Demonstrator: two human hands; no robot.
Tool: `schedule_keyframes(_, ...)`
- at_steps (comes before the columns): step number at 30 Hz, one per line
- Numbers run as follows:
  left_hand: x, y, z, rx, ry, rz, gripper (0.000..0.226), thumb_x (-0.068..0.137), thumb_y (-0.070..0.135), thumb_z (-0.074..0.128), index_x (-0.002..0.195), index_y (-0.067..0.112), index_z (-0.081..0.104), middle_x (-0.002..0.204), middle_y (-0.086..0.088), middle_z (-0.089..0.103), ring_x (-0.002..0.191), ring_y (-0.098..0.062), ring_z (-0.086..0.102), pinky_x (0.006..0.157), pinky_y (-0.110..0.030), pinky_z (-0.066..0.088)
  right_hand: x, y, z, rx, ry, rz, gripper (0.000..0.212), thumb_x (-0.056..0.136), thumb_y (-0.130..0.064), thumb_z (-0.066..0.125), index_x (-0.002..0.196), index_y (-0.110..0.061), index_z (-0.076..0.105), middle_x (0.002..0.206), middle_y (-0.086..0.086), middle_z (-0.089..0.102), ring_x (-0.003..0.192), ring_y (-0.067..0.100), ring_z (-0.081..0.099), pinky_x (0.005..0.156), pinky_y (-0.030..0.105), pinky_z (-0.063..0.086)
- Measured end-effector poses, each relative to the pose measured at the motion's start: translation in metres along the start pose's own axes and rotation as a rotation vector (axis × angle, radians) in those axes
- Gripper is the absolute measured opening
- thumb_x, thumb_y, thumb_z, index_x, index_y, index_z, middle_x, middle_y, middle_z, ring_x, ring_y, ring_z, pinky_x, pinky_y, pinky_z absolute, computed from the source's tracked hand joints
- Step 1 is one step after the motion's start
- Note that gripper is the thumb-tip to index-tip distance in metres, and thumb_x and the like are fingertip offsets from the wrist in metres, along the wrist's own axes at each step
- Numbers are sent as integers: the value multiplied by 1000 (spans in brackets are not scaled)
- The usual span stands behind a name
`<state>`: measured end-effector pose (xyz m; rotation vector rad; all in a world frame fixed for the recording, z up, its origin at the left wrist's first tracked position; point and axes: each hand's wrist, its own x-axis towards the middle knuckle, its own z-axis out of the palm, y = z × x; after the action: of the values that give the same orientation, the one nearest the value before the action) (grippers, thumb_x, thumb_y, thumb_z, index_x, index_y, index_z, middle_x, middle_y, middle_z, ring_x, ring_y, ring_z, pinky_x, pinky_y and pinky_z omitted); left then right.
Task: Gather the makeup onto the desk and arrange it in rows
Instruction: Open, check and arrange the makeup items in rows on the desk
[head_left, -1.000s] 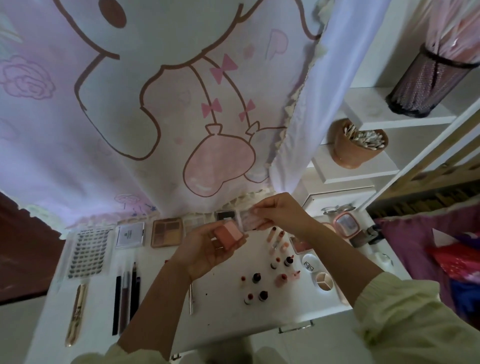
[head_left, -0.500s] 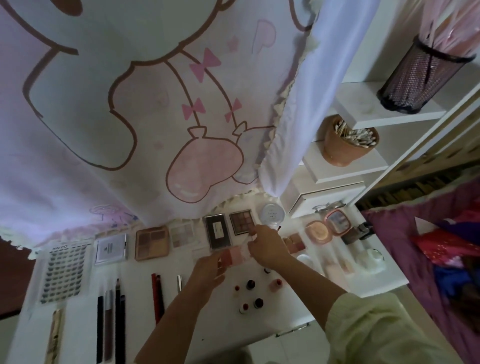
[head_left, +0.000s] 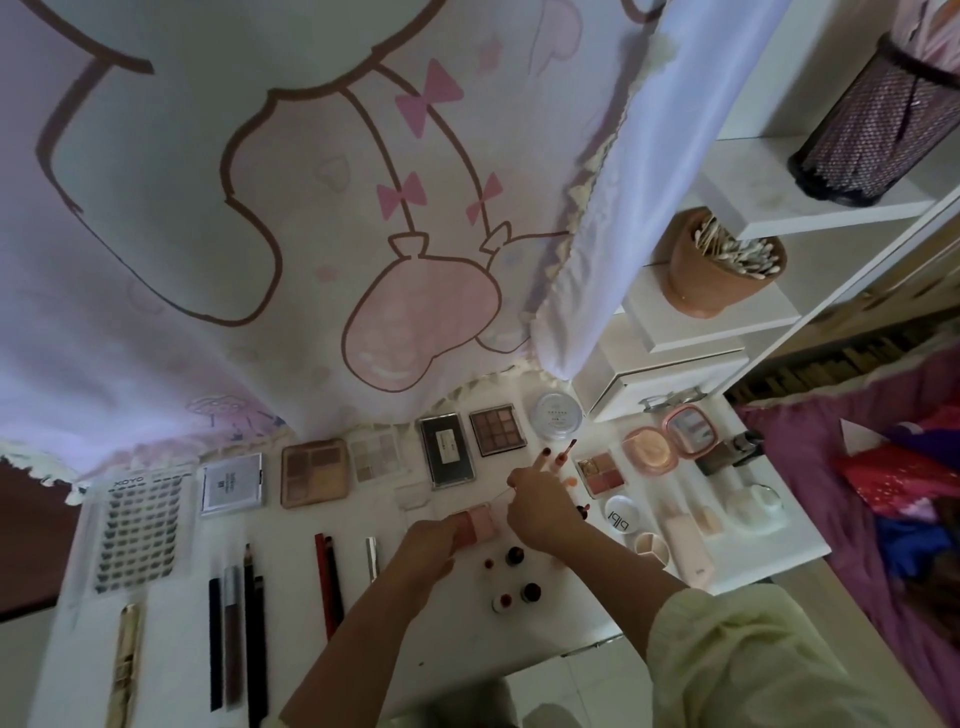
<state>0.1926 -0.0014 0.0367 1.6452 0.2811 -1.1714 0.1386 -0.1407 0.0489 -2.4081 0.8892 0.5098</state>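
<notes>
Left grip (head_left: 428, 545) is curling round the pink compact (head_left: 480, 522), low over the surface (head_left: 457, 649), just nearer me than the black palette (head_left: 448, 452). Right grip (head_left: 540, 506) is crowding its edge; I cannot tell if it is holding anything. I'm judging my right forearm could be toppling the small bottles (head_left: 514, 556) beneath it. Beyond the palette, rightward, a terracotta cup (head_left: 701, 280) is holding cotton swabs (head_left: 737, 252).

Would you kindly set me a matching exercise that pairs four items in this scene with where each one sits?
Things:
1. lash sheet
2. pink compact
3. cotton swab cup
4. mesh holder

Places:
A. on the upper shelf
B. at the far left of the desk
C. on the lower shelf
D. held in the left hand

Pairs: 1-B, 2-D, 3-C, 4-A.
</notes>
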Motion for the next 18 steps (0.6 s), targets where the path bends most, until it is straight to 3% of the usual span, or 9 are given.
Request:
schedule_keyframes(3,4,-3,-3,62,3,-2,17,92,20,56,77,13,57,86,-7,52,81,-19,46,67,-25,36,-2,-1,-1,-18,-3,-4,19,89,-8,52,108,-5,56,140,30,44,126,37,50,95,34,46)
schedule_keyframes(8,7,-6,-5,128,4,-5,17,90,26,59,80,13,57,86,-6,53,80,-19,48,78,-30,38,-5,-1,-3,3,19,-17,32,90,-10,54,121,-3,56,144,26,41,118,30,56,82,27,44)
schedule_keyframes(11,7,-8,-6,144,8,6,17,89,27,60,86,10,58,88,-8,51,82,-21,46,77,-30,37,-8,0,-4,29,39,-27,27,90,-10,52,116,-2,58,116,17,62,108,28,61,78,26,43)
schedule_keyframes(16,5,-8,-8,148,40,44,17,87,20,59,88,4,64,85,-9,59,81,-21,52,75,-30,40,-16,-5,-10,27,104,-50,31,92,-12,52,121,-2,56,122,17,60,114,28,58,91,31,45)
schedule_keyframes(18,2,-4,-10,185,36,96,10,86,15,60,82,8,64,84,-6,61,77,-17,55,72,-27,44,-19,-7,-16,40,150,-76,31,92,-13,51,119,-1,58,117,15,64,107,26,61,89,33,49)
